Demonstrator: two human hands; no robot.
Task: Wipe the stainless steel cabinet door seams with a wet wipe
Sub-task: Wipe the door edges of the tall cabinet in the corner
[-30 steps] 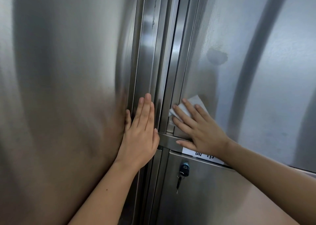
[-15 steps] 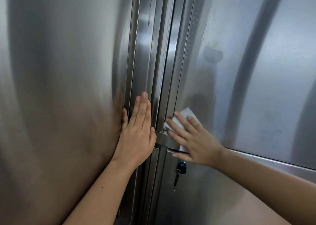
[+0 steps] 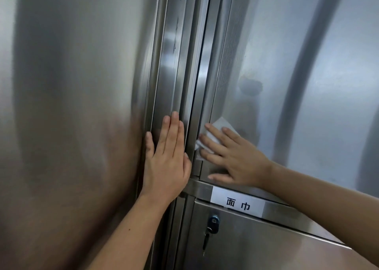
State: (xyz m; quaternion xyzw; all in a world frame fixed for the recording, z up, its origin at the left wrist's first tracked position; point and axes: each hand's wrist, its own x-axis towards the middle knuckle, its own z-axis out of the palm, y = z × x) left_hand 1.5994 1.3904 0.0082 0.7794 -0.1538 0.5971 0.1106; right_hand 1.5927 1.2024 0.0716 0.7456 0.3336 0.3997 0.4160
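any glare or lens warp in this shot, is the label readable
Head view: the wide lens bows the straight seams; head view: pale sheen streaks the right door, nothing blown out; head view: the left door shows only smeared reflections, the label is sharp.

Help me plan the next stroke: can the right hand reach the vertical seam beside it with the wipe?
Probably yes. The right hand presses the wet wipe flat right beside the vertical seam; the left hand rests on the frame alongside, leaving it uncovered.
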